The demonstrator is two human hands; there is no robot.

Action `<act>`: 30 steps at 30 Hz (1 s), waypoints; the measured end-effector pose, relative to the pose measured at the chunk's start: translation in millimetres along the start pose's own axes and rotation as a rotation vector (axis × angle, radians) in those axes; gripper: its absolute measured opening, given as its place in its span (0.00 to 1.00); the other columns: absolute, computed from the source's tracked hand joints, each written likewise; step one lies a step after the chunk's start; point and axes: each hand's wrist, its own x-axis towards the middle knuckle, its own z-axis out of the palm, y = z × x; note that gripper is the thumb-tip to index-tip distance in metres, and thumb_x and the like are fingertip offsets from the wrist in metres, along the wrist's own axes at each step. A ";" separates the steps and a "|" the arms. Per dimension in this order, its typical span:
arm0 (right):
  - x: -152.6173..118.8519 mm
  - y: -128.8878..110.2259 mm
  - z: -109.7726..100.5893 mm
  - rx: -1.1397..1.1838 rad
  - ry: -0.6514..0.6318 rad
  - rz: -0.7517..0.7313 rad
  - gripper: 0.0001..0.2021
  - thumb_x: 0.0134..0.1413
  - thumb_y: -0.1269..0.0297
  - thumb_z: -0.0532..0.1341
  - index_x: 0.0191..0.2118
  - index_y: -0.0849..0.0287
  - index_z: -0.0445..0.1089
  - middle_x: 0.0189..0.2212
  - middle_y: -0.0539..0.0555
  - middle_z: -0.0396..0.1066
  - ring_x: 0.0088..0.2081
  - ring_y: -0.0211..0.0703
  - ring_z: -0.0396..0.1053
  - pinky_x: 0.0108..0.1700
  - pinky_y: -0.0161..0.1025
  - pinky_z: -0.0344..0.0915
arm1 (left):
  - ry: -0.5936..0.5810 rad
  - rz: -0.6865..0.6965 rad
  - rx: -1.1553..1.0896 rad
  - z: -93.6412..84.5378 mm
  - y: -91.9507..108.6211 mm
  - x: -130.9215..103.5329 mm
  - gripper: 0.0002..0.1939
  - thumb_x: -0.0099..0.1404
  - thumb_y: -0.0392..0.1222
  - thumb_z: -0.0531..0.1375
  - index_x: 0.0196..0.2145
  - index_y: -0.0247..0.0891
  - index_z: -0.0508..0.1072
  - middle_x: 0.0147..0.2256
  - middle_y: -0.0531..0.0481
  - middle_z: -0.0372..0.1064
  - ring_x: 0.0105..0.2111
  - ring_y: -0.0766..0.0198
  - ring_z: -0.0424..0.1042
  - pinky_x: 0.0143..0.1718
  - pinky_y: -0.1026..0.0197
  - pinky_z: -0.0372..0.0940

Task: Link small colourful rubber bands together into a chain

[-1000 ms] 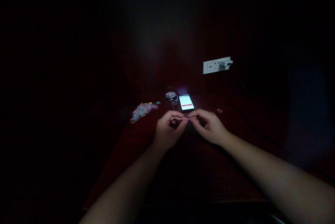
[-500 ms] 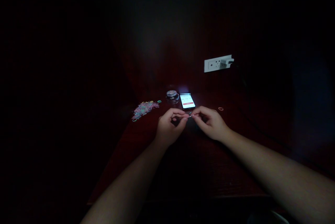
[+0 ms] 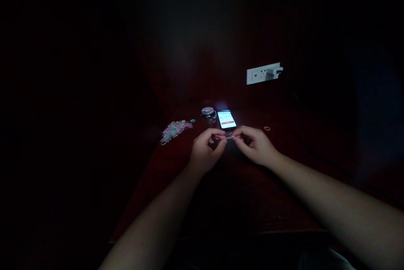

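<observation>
Two hands, the left hand [image 3: 203, 148] and the right hand [image 3: 256, 146], are pinching one thin pale band [image 3: 229, 137] between them above the table [image 3: 246, 194], the fingers of each closing to a narrow grip at its ends. Just beyond, one lit phone [image 3: 227, 120] is lying beside one lidded jar [image 3: 208, 116]. To the left, one heap of small coloured bands [image 3: 176, 130] is spreading, too tangled to count; one green band [image 3: 192, 121] is lying at its edge. One orange band [image 3: 267, 128] is resting to the right, and one wall socket [image 3: 256, 76] is holding one plug [image 3: 275, 70].
</observation>
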 end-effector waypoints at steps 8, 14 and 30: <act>0.0 1.0 0.1 0.010 -0.018 0.002 0.05 0.56 0.66 0.58 0.34 0.60 0.69 0.26 0.52 0.69 0.27 0.37 0.64 0.30 0.36 0.61 | 0.022 0.021 0.038 -1.7 -0.4 0.1 0.07 0.60 0.38 0.61 0.38 0.41 0.73 0.33 0.50 0.74 0.34 0.63 0.72 0.36 0.60 0.67; 0.2 -1.2 0.3 0.030 -0.003 0.017 0.04 0.55 0.66 0.58 0.35 0.60 0.68 0.26 0.52 0.67 0.27 0.37 0.63 0.29 0.36 0.61 | 0.019 0.017 0.022 -1.5 -1.4 -0.2 0.06 0.60 0.38 0.61 0.38 0.41 0.74 0.34 0.50 0.73 0.34 0.63 0.72 0.37 0.60 0.67; 1.2 1.8 -1.9 -0.011 -0.004 -0.047 0.05 0.56 0.67 0.58 0.32 0.61 0.70 0.26 0.52 0.67 0.27 0.37 0.63 0.30 0.36 0.60 | 0.027 0.042 0.047 -3.2 -2.4 1.7 0.05 0.59 0.37 0.62 0.35 0.39 0.74 0.33 0.50 0.72 0.34 0.64 0.71 0.37 0.61 0.67</act>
